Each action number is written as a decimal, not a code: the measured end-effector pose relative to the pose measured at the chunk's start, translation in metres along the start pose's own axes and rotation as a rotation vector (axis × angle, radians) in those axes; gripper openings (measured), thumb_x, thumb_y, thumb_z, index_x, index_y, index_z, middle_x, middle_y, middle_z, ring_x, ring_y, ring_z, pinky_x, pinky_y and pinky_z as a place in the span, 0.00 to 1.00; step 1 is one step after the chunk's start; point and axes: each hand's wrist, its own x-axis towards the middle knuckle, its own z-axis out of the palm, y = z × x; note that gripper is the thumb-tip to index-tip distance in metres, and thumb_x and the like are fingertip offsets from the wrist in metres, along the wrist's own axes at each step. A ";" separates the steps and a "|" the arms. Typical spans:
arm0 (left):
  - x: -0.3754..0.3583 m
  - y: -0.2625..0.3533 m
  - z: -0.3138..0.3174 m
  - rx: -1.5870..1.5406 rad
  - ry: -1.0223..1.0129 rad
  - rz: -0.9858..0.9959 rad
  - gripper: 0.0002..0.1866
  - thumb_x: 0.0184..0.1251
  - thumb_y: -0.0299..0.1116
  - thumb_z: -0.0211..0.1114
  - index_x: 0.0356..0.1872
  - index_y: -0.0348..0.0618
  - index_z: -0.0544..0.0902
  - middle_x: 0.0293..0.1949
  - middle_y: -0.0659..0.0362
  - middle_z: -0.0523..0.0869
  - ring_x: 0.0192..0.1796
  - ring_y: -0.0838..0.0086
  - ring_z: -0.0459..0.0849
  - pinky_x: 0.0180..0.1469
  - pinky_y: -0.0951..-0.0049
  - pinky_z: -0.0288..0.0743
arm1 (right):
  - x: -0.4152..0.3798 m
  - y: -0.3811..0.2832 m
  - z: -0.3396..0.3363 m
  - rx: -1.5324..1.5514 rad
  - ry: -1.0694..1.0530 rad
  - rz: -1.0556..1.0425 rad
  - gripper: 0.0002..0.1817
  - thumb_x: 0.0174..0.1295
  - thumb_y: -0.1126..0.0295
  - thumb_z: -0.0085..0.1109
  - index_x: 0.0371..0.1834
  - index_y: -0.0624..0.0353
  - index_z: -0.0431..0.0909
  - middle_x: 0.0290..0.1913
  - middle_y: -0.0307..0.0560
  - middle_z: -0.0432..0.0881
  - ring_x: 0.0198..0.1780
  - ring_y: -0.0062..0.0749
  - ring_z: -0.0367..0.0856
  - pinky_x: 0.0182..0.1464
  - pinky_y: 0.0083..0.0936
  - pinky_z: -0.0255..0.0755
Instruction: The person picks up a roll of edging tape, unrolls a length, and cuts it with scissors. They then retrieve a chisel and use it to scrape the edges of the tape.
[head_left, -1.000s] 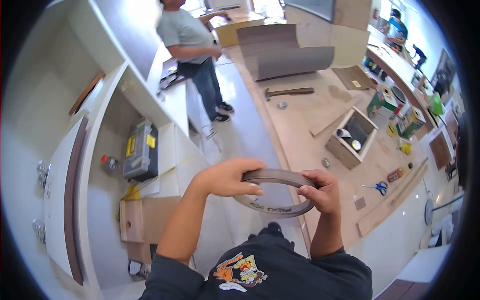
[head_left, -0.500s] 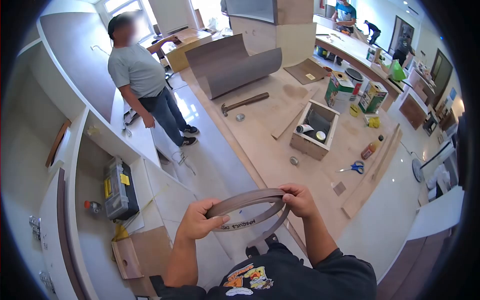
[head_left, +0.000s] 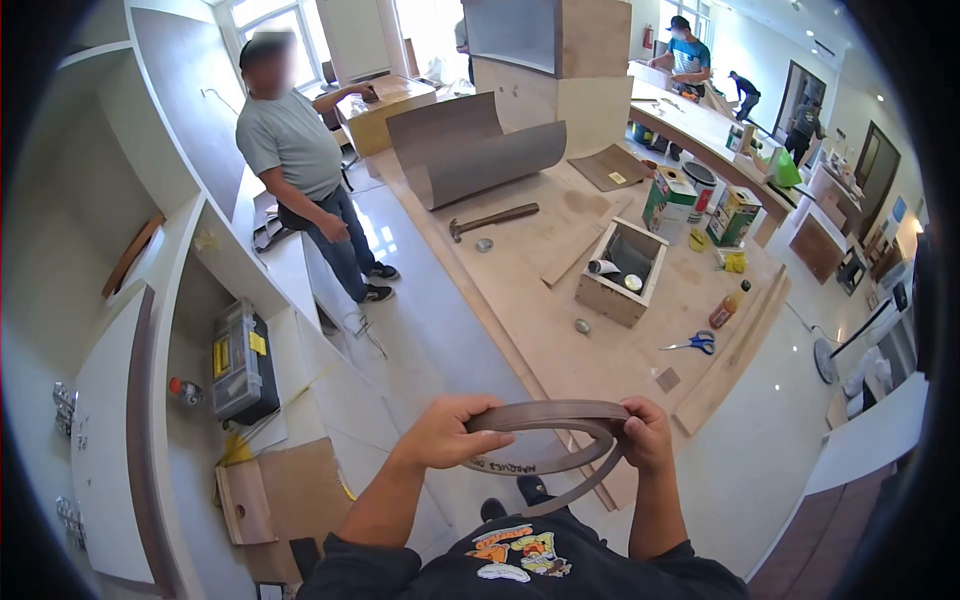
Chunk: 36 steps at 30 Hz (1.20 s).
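A coiled roll of brown edge banding is stretched between my two hands in front of my chest. Handwritten letters show on the pale inner face of the coil. My left hand pinches the coil's left side, thumb on the inside. On the right side, my right hand is closed around the band. A loose end of the strip hangs below my right hand and curves toward my shirt. Beyond the coil lies a wooden worktable.
The table holds a hammer, a wooden box, scissors, a bottle, cans and a curved brown sheet. A person in a grey shirt stands left of it. Cabinets with a toolbox line my left.
Both my hands and the coil have shifted right in view. The camera view has moved slightly. The person in grey appears further right, one arm still on the far table.
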 end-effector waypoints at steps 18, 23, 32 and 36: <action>0.028 0.012 0.164 -0.450 0.116 -0.014 0.16 0.64 0.31 0.69 0.49 0.35 0.79 0.30 0.64 0.82 0.29 0.86 0.77 0.31 0.83 0.72 | -0.083 -0.073 -0.067 -0.105 0.306 -0.182 0.25 0.73 0.48 0.46 0.49 0.64 0.70 0.33 0.49 0.79 0.23 0.28 0.75 0.25 0.24 0.72; 0.058 0.032 0.248 -0.385 -0.192 -0.068 0.16 0.68 0.34 0.66 0.52 0.39 0.77 0.31 0.64 0.80 0.31 0.84 0.78 0.33 0.80 0.74 | -0.142 -0.133 -0.157 -0.127 0.386 -0.212 0.27 0.70 0.46 0.49 0.48 0.63 0.71 0.30 0.47 0.77 0.19 0.24 0.71 0.19 0.17 0.65; 0.084 0.046 0.352 0.009 -0.281 0.276 0.19 0.68 0.42 0.65 0.49 0.36 0.78 0.31 0.56 0.81 0.32 0.73 0.80 0.35 0.71 0.74 | -0.201 -0.218 -0.192 -0.611 0.152 -0.137 0.30 0.59 0.46 0.67 0.45 0.66 0.76 0.27 0.43 0.82 0.24 0.21 0.76 0.26 0.17 0.69; 0.078 0.054 0.357 0.077 -0.328 0.239 0.19 0.69 0.43 0.64 0.48 0.36 0.79 0.32 0.51 0.82 0.33 0.66 0.81 0.37 0.69 0.73 | -0.196 -0.225 -0.167 -0.821 0.035 -0.013 0.17 0.58 0.66 0.68 0.42 0.69 0.79 0.28 0.46 0.82 0.27 0.23 0.79 0.33 0.20 0.73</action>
